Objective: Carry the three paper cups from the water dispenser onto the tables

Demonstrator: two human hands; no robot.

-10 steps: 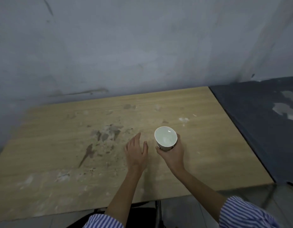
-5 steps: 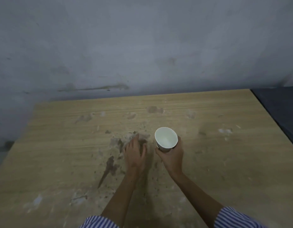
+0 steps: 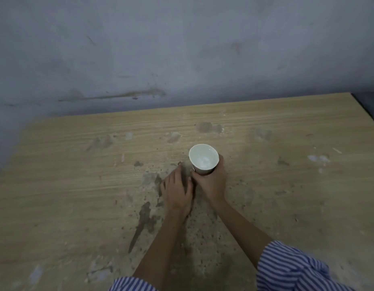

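Observation:
A white paper cup (image 3: 203,158) stands upright near the middle of a stained wooden table (image 3: 77,185), with some water in its bottom. My right hand (image 3: 212,181) wraps around the cup's lower half from the near side. Just left of it, my left hand (image 3: 176,191) lies palm down on the tabletop with its fingers apart, close to the cup's base and holding nothing. Only this one cup is in view.
A grey scuffed wall (image 3: 182,49) runs along the table's far edge. A dark surface (image 3: 370,106) borders the table at the far right corner. Dried stains and grit (image 3: 144,215) mark the tabletop around my hands.
The view has moved closer over the table and shifted so the dark surface on the right is nearly out of frame. The cup sits lower, on the tabletop, with both hands still beside it.

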